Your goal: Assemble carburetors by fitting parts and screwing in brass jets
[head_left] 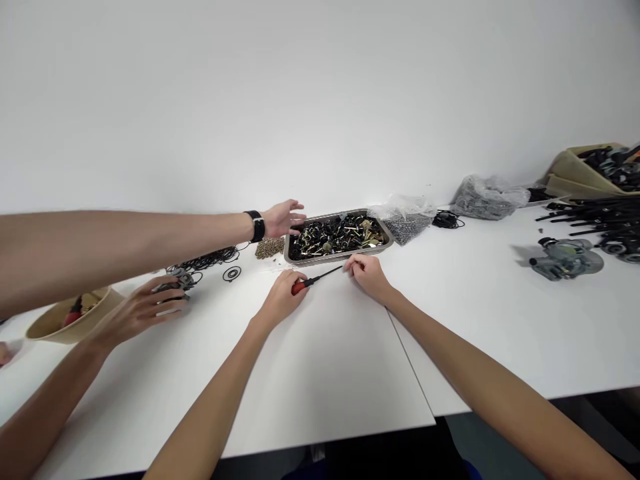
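The person's left hand (pixel 283 299) is closed around the red handle of a screwdriver (pixel 315 279), while the right hand (pixel 367 273) pinches something tiny at its tip; what it is I cannot tell. Both work just in front of the metal tray (pixel 385 235) of black and brass parts, near the tabletop's (pixel 320 373) far edge. A co-worker's hand (pixel 283 217) reaches over the tray; another (pixel 143 310) holds a grey part (pixel 180 280) toward the left edge. Judging by the full tray, much remains
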Motion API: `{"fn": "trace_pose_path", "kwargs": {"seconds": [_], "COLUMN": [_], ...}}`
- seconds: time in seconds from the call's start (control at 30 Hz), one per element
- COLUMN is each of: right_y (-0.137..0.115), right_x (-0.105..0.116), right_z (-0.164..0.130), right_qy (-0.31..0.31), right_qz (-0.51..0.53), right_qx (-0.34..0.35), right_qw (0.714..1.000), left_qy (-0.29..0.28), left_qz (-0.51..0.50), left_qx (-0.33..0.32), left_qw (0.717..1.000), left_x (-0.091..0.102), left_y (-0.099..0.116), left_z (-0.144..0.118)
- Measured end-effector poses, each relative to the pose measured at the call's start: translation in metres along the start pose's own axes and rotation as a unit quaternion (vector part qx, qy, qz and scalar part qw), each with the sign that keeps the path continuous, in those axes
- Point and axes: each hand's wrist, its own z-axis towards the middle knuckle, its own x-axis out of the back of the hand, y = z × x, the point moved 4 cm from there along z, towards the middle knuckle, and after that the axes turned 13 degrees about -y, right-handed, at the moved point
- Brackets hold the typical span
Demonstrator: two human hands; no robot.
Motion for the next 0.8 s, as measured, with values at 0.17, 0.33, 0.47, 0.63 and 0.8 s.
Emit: {"fn": "trace_pose_path", "kwargs": {"seconds": [0.17,0.33,0.47,0.63,0.8], "right_y": [0.002,0.004,0.003,0.001,0.002], "right_x": [0.0,-0.002,-0.002,-0.001,-0.002], "right_z": [-0.001,0.0,0.001,0.0,0.0], "right_qy": [0.002,0.002,0.005,0.006,0.006], "right_qz": [-0.001,0.001,0.001,-0.002,-0.002], "right_qx": [-0.002,-0.006,-0.009,-0.01,-0.011], "right_qw": [1.0,1.0,1.0,1.0,1.0], "left_qy": [0.007,0.004,0.003,0.0,0.008], "left_qz": [0.001,-0.01,-0.006,0.001,-0.007], "left_qx": [0.01,0.011,0.009,0.006,0.01], "left_qw": [1.0,1.0,1.0,1.0,1.0], "left_x": [0.003,0.004,0.003,0.005,0.014], "left_y": [-0.003,-0.003,-0.005,-0.002,-0.004], "left_z": [0.0,0.0,0.0,0.0,-0.002]}}
